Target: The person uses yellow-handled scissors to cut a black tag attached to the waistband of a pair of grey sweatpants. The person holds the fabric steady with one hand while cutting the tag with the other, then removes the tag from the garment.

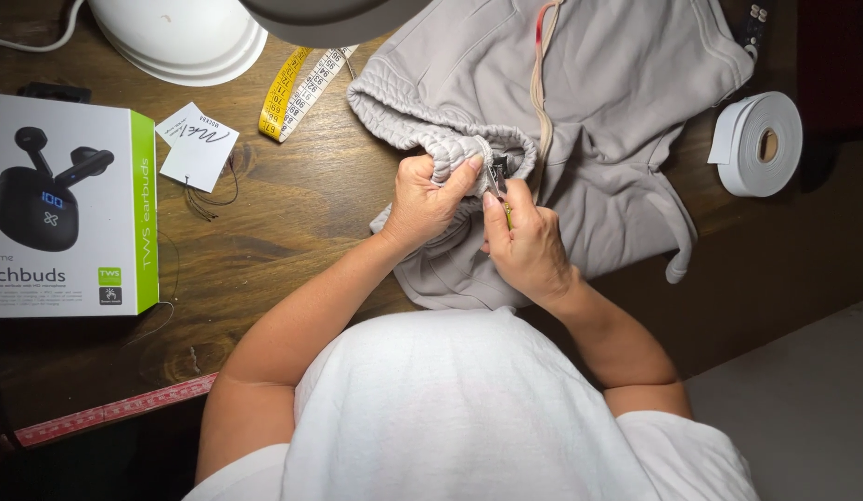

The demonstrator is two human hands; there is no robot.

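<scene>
While lying spread across the upper centre of the frame on the dark wooden table (pixel 292 199), covering the space from centre to upper right: grey garment (pixel 598 121), with its gathered elastic waistband (pixel 450 139) bunched up at centre. Gripping that bunched waistband just left of centre: left hand (pixel 424 199), fingers closed tight on the fabric, thumb pressing on top. Pinching a small metal tool (pixel 497 174) at the waistband edge, just right of the left hand and touching the fabric: right hand (pixel 527 246), fingers closed together on the tool; exact kind of tool too small to tell. Running down the garment from the top edge: beige cord (pixel 541 83). Lying at upper left centre, beside the garment: yellow and white measuring tape (pixel 297 88). Resting left of it: small white paper tag (pixel 198 144) with dark threads. Occupying the left edge: white and green earbuds box (pixel 70 209). Sitting at upper right, apart from the garment: roll of white elastic band (pixel 761 144). Showing at top left: white round lamp base (pixel 186 37).
</scene>
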